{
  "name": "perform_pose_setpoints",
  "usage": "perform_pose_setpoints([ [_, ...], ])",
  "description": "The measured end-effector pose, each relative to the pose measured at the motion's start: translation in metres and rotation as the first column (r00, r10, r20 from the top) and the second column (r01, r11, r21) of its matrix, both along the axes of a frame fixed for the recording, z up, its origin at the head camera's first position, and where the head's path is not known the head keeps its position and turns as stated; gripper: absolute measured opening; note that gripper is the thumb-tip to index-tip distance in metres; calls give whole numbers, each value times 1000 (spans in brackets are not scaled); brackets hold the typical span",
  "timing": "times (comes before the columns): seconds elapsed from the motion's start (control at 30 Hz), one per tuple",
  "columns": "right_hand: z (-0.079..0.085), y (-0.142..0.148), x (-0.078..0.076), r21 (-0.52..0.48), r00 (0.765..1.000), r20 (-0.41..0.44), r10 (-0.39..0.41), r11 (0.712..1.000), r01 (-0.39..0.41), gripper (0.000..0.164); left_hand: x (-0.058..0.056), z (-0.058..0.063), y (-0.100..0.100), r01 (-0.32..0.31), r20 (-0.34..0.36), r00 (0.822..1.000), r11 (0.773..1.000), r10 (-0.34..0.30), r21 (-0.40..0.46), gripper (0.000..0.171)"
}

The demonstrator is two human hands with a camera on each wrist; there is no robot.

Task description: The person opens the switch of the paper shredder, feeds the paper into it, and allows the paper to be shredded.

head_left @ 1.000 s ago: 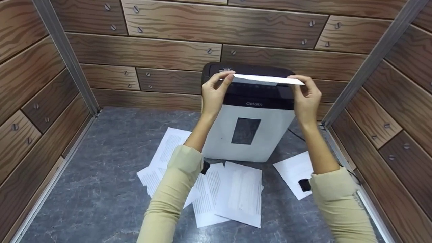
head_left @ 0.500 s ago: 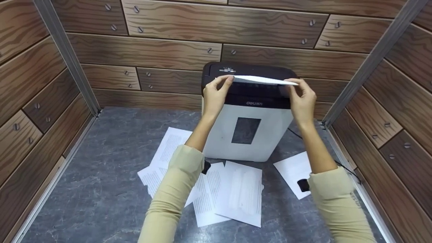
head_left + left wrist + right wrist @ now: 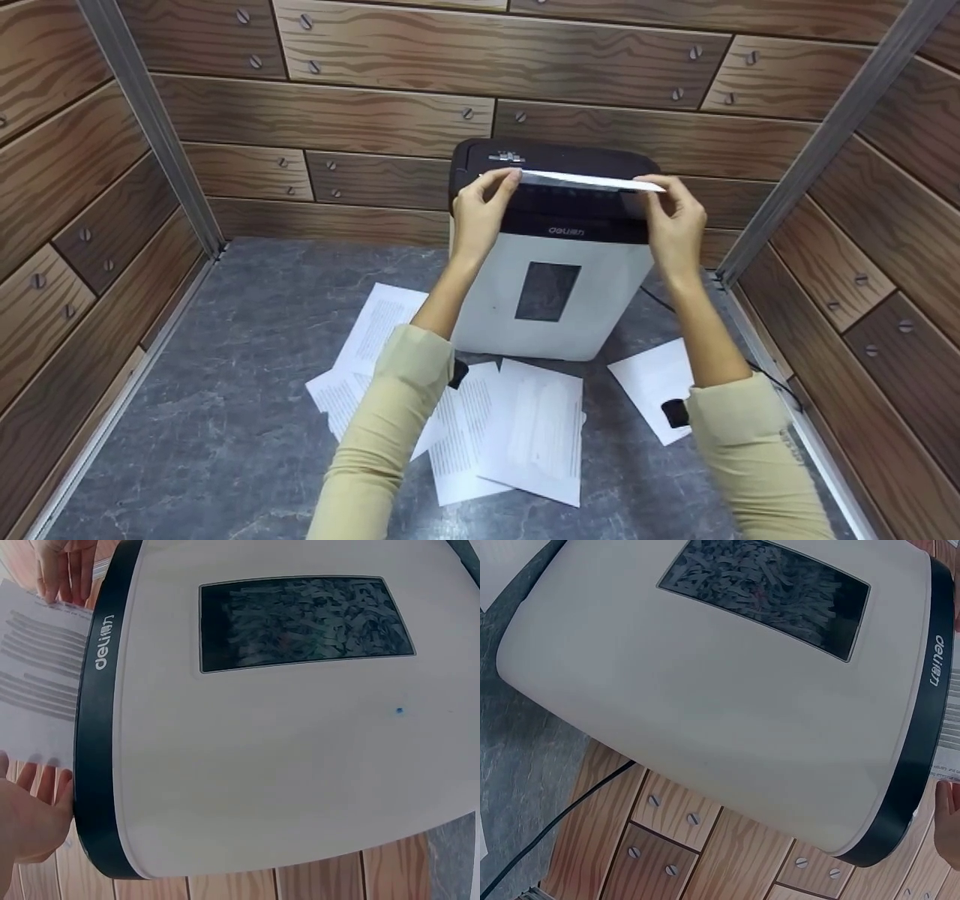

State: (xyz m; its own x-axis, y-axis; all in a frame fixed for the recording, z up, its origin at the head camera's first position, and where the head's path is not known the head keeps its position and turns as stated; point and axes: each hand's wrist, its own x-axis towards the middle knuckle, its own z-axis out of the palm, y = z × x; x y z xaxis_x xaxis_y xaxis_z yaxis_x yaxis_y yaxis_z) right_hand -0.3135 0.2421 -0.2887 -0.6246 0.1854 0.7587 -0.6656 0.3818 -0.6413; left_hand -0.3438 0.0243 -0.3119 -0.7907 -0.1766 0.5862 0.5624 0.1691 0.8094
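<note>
A white and black paper shredder [image 3: 607, 292] stands upright near the back wall, and shredded paper shows behind its dark window [image 3: 307, 622] in the left wrist view. Above its top, a printed sheet of paper [image 3: 585, 181] is held upright, seen edge-on from the head and with its text in the left wrist view. My left hand [image 3: 478, 214] pinches the sheet's left end between thumb and fingers. At the other end, my right hand [image 3: 677, 225] pinches it likewise. The sheet's lower edge is hidden behind the black head of the shredder in both wrist views.
Several printed sheets [image 3: 536, 435] lie overlapping on the grey marbled surface [image 3: 225, 360] in front of the shredder. Another sheet [image 3: 652, 382] lies to the right, partly under my right forearm. A black cord [image 3: 559, 821] runs off to the right. Wood-patterned walls [image 3: 375, 120] enclose three sides.
My right hand has shifted slightly left and down with its end of the sheet, while the left hand has dropped slightly. The sheet bowed midway and now looks straighter and thinner.
</note>
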Motion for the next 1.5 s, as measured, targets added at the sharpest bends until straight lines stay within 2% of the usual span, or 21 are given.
perform_pose_setpoints([
  [0.17, -1, 0, 2, 32, 999, 26, -36, 999, 35, 11, 1, -2, 1, 1, -11, 1000, 999, -1, -34, 23],
  [0.3, -4, 1, 2, 90, 992, 69, -103, 991, 96, 13, 2, -4, 2, -19, -15, 1000, 996, 18, -92, 23],
  [0.5, -20, 17, -18, 134, 983, 90, -160, 980, 147, 15, 2, -7, 1, -95, -59, 995, 965, 83, -244, 26],
  [0.63, -27, 26, -26, 154, 982, 93, -162, 977, 147, 17, 0, -12, -1, -152, -87, 988, 922, 130, -357, 27],
  [0.8, -34, 36, -24, 232, 976, 79, -201, 956, 178, 16, -1, -22, -8, -219, -122, 976, 842, 182, -494, 31],
  [0.93, -45, 46, -23, 288, 982, 42, -186, 943, 167, 17, 0, -32, -16, -210, -139, 977, 790, 159, -576, 33],
  [1.07, -58, 55, -24, 347, 995, -6, -104, 933, 100, 21, -1, -41, -23, -212, -183, 976, 738, 121, -640, 37],
  [1.13, -63, 58, -25, 380, 997, -35, -70, 922, 78, 23, -2, -45, -25, -222, -209, 972, 721, 108, -656, 38],
  [1.2, -67, 60, -26, 405, 997, -58, -52, 912, 71, 27, -4, -47, -26, -234, -232, 967, 713, 102, -661, 39],
  [1.5, -69, 59, -29, 446, 994, -89, -63, 890, 97, 32, -6, -49, -28, -268, -275, 955, 717, 109, -644, 38],
])
